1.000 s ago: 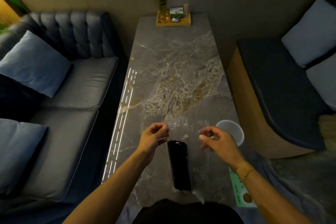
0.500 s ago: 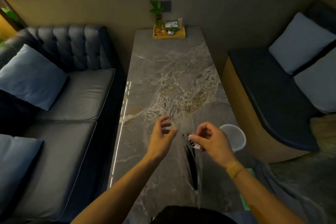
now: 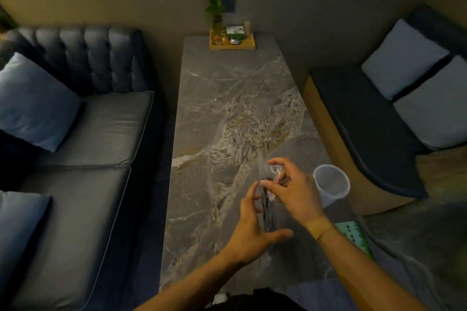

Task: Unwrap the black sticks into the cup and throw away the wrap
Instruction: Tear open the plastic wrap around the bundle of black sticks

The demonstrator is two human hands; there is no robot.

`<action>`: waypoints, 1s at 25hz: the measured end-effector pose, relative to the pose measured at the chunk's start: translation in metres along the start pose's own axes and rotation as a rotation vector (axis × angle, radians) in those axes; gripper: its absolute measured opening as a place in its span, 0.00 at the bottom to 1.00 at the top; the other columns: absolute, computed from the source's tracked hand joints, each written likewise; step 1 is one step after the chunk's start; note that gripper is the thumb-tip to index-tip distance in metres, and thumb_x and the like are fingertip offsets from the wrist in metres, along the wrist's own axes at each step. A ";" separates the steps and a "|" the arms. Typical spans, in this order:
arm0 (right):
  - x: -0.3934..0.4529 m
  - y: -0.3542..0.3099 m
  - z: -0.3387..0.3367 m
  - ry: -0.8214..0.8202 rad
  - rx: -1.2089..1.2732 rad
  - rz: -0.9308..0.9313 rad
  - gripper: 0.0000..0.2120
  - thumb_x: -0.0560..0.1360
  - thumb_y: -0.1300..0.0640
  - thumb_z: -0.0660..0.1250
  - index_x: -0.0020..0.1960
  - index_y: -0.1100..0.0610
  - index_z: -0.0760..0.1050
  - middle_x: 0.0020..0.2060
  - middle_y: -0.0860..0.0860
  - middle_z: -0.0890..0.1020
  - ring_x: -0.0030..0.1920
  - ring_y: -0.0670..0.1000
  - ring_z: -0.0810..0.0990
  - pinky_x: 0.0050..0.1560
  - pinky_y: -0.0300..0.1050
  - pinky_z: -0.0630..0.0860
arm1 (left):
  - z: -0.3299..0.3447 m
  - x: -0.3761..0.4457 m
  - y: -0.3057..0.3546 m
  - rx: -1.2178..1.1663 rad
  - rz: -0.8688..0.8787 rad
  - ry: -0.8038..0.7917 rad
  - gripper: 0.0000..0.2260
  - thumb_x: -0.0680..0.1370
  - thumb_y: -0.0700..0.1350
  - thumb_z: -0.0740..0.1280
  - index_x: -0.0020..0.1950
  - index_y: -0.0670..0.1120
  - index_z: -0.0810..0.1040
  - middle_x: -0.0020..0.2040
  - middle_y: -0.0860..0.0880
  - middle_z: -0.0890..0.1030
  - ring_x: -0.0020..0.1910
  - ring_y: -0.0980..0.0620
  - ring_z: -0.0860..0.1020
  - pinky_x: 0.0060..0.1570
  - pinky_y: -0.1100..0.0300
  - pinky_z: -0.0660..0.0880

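Note:
A bundle of black sticks (image 3: 267, 212) hangs upright over the marble table (image 3: 227, 108), still inside a clear plastic wrap (image 3: 274, 170). My right hand (image 3: 293, 189) pinches the top of the wrap, with crumpled film showing between its fingers. My left hand (image 3: 252, 227) is spread open beside the lower part of the bundle, its thumb pointing right under it; whether it touches the sticks is unclear. A translucent plastic cup (image 3: 331, 184) stands upright at the table's right edge, just right of my right hand.
A wooden tray (image 3: 232, 43) with a small plant, glasses and a box sits at the table's far end. A dark sofa (image 3: 88, 134) with cushions runs along the left, a bench (image 3: 366, 121) with cushions along the right. A green card (image 3: 353, 235) lies near my right wrist.
The bundle has been lifted off the table and now hangs from my right hand. My left hand let go of the wrap, dropped lower and opened beside the sticks.

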State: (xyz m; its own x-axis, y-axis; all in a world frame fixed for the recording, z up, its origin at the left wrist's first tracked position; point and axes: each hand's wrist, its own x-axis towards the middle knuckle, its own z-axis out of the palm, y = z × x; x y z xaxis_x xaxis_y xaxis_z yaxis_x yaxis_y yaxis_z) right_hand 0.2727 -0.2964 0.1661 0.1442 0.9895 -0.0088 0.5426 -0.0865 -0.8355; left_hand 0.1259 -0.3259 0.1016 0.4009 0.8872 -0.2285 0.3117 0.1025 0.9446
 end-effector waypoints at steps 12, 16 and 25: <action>-0.023 -0.024 0.009 -0.073 0.455 0.320 0.09 0.75 0.57 0.68 0.54 0.57 0.77 0.50 0.57 0.82 0.48 0.54 0.83 0.43 0.54 0.83 | -0.040 0.033 0.027 -0.474 0.024 0.086 0.07 0.78 0.42 0.68 0.51 0.48 0.85 0.44 0.50 0.87 0.44 0.53 0.84 0.43 0.59 0.81; -0.021 -0.033 0.009 -0.020 0.553 0.519 0.17 0.74 0.48 0.68 0.53 0.60 0.77 0.43 0.57 0.83 0.41 0.56 0.83 0.37 0.47 0.82 | -0.039 0.026 0.025 -0.481 0.056 0.093 0.04 0.74 0.39 0.72 0.46 0.46 0.87 0.42 0.47 0.87 0.42 0.53 0.84 0.42 0.62 0.79; -0.030 -0.029 0.012 -0.134 0.498 0.525 0.15 0.74 0.47 0.69 0.51 0.58 0.81 0.46 0.57 0.85 0.45 0.53 0.83 0.43 0.49 0.83 | -0.052 0.018 0.025 -0.524 0.022 0.038 0.04 0.70 0.37 0.76 0.41 0.45 0.85 0.38 0.48 0.86 0.40 0.53 0.84 0.42 0.65 0.78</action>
State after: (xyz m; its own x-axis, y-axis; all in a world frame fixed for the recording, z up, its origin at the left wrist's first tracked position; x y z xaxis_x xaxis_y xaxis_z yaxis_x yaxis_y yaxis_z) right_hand 0.2424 -0.3217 0.1841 0.1615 0.8409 -0.5166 -0.0144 -0.5214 -0.8532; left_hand 0.0960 -0.2842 0.1333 0.3675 0.9064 -0.2082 -0.1730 0.2866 0.9423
